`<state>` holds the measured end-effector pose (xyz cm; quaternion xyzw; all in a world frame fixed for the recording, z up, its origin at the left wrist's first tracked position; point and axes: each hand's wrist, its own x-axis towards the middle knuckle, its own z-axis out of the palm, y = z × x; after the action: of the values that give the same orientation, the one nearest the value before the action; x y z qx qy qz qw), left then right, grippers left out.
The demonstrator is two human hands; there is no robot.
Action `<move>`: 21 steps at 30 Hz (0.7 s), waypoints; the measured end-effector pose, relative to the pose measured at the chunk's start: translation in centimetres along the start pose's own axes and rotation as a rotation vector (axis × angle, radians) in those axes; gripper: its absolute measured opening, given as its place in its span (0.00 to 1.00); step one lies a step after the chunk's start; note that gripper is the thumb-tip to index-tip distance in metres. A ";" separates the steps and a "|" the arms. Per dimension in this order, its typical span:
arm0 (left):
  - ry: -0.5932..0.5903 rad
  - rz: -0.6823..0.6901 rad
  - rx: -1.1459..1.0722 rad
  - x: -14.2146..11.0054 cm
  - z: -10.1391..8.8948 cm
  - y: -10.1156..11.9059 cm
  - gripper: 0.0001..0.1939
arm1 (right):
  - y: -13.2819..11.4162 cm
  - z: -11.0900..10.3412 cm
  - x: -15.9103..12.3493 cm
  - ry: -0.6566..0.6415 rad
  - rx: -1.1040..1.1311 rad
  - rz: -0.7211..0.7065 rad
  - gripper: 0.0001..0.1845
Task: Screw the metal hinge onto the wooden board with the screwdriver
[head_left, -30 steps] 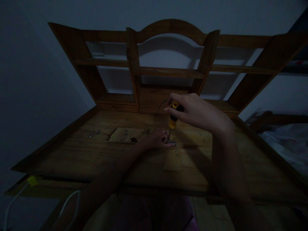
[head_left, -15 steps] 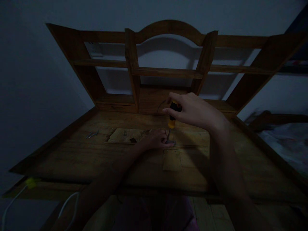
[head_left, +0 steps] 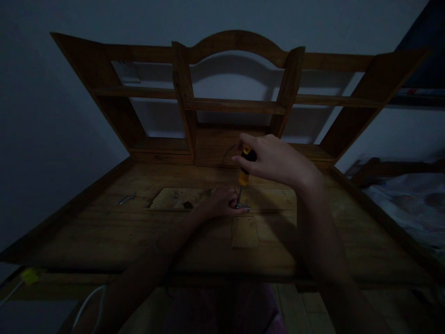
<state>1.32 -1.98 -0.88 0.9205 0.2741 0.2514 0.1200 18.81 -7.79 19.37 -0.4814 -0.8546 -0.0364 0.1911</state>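
The scene is dim. My right hand (head_left: 274,160) is closed round the black and yellow handle of a screwdriver (head_left: 245,169), which stands upright with its tip down on a small metal fitting (head_left: 243,207) on the wooden desk top (head_left: 139,232). My left hand (head_left: 222,203) rests on the desk at the foot of the screwdriver, fingers pinched about the shaft tip and the fitting. A pale, worn rectangular patch (head_left: 177,198) lies left of that hand, and a small square wooden piece (head_left: 245,232) sits just in front.
A wooden hutch with shelves and an arched top (head_left: 236,44) rises behind the desk against a white wall. A few loose screws (head_left: 125,199) lie at the left. White cables (head_left: 86,306) hang below the front edge. Bedding (head_left: 410,208) shows at the right.
The view has shifted slightly, so everything sits a little further left. Both hands keep their grip; the right hand's fingers have changed position a little on the screwdriver handle.
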 end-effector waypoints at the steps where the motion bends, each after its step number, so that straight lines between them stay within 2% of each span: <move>1: -0.001 -0.009 0.005 0.0 0.0 0.0 0.24 | 0.1 -0.1 0.0 -0.014 0.006 -0.011 0.15; 7: -0.043 -0.026 -0.024 0.2 -0.2 0.3 0.24 | -0.2 -0.7 -0.3 -0.077 0.085 -0.098 0.13; 15: -0.037 -0.013 -0.007 0.1 -0.4 0.4 0.24 | -0.3 -0.2 0.0 -0.027 0.017 -0.007 0.14; 21: -0.016 0.053 -0.002 0.0 0.0 -0.3 0.25 | -0.4 -1.0 -0.3 -0.096 0.091 -0.084 0.13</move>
<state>1.24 -1.74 -0.95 0.9293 0.2483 0.2473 0.1164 18.86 -8.49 20.25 -0.4372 -0.8830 0.0175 0.1700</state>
